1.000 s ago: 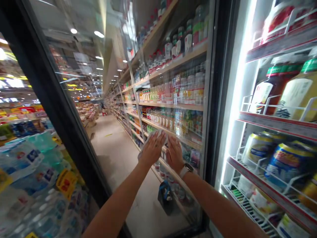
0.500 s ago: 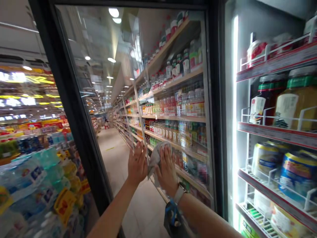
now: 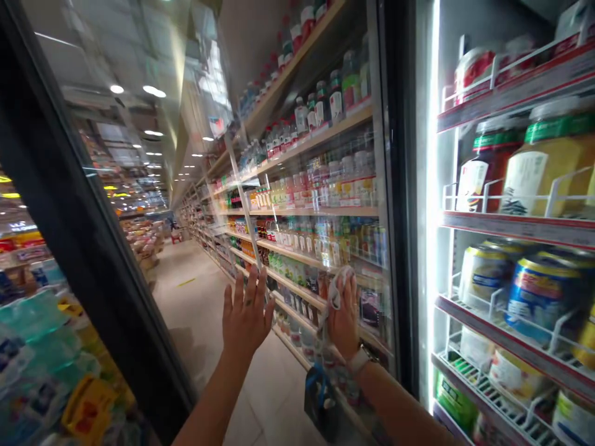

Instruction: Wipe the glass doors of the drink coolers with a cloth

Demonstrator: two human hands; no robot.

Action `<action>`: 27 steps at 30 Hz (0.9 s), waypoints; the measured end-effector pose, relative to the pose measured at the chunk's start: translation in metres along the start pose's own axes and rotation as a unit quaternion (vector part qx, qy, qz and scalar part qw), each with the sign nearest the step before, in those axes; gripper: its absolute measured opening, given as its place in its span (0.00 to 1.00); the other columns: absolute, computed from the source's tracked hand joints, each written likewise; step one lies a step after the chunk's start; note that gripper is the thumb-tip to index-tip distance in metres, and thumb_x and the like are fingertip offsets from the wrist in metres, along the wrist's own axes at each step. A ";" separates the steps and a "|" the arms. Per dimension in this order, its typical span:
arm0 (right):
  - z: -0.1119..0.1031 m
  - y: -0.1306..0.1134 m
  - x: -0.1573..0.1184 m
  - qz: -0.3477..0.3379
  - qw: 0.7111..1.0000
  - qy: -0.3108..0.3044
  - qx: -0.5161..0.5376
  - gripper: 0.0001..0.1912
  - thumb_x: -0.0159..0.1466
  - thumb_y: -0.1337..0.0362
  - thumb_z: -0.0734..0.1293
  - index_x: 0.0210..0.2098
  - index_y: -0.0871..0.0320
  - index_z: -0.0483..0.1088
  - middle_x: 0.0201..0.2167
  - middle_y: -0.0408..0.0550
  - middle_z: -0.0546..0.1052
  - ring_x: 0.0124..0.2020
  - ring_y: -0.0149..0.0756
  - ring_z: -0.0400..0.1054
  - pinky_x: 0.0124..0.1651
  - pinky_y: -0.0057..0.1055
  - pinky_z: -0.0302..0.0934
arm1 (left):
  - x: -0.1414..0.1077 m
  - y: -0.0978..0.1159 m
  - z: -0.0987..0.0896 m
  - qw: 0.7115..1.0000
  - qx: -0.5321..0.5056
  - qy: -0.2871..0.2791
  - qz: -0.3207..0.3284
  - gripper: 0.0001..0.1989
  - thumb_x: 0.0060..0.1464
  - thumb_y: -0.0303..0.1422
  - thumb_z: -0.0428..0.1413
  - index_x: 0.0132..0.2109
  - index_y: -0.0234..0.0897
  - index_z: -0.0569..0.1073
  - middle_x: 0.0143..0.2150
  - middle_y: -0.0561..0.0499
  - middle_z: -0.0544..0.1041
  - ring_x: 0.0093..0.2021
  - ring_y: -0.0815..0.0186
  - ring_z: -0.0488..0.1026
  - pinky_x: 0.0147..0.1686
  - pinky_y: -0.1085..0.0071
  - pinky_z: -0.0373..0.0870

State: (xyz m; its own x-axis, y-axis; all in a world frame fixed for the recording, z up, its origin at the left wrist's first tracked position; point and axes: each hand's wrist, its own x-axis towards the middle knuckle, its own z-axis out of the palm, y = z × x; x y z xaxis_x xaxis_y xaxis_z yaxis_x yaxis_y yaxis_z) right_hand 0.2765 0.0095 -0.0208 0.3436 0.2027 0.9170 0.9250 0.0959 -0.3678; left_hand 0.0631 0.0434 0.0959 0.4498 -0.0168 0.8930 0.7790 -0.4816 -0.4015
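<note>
My left hand (image 3: 246, 319) is raised before the glass door (image 3: 195, 334), fingers spread and nothing in them. It looks pressed flat on the pane, though contact is hard to make out. Farther right, my right hand (image 3: 344, 328) holds a pale cloth (image 3: 333, 297) against the same glass. Part of the cloth dangles below the fingers on their left side. A watch (image 3: 367, 353) with a light strap sits on my right wrist. The door's black frame (image 3: 88, 235) slants down on the left.
Lit cooler shelves (image 3: 515, 223) with bottles and cans stand on the right. Shelves of bottles (image 3: 297, 214) and a long aisle show through or in the glass. Packs of bottles (image 3: 41, 328) are stacked at lower left. A dark object with a blue tie (image 3: 320, 396) appears below my hands.
My right hand has moved right across the glass with the cloth, away from my left hand. My left hand's fingers are now more spread. The door frame appears farther left in view.
</note>
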 end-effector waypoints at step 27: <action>0.014 0.012 -0.096 -0.037 0.998 -0.035 -0.020 0.36 0.70 0.66 0.53 0.73 0.54 0.32 0.74 0.57 0.43 0.73 0.54 0.36 0.64 0.66 0.54 | -0.001 0.002 0.008 0.999 -0.028 0.014 -0.014 0.36 0.64 0.36 0.53 0.72 0.38 0.46 0.72 0.45 0.54 0.74 0.59 0.39 0.72 0.59 0.33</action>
State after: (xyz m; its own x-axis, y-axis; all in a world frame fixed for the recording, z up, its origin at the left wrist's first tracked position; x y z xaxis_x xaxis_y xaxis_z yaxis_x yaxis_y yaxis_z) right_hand 0.2522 0.0049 -0.1156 0.2625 0.2645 0.9280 0.9537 0.0752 -0.2912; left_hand 0.0675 0.0500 0.0927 0.4155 -0.0269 0.9092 0.7648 -0.5307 -0.3652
